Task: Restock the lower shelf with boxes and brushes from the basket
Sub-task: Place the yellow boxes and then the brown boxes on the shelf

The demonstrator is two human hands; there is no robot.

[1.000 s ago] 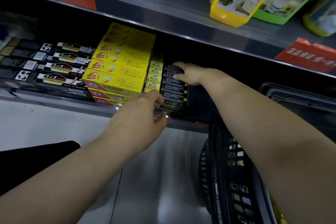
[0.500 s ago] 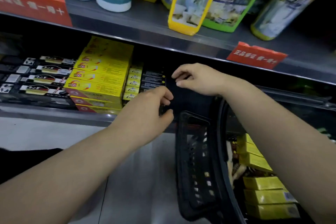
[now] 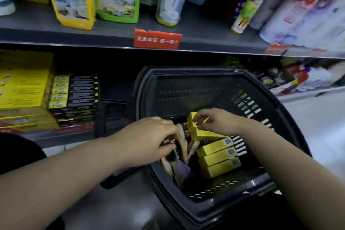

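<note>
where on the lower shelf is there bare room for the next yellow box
One free patch: the dark stretch of lower shelf between the black-and-yellow box stack and the basket rim. Left of that it is crowded: the yellow box stack sits tight against the black one. Right of the basket, packaged goods fill it.

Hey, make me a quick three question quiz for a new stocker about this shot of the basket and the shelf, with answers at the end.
1. True or false: the right hand pinches a tilted yellow box inside the black basket.
2. Multiple choice: the left hand reaches among
A. bottles on the upper shelf
B. brushes in the basket
C. the red price tag
3. Fill in: on the lower shelf, the stack of black and yellow boxes sits to the ___ of the basket as seen here.

Key: 1 true; 2 B; 3 left.
</note>
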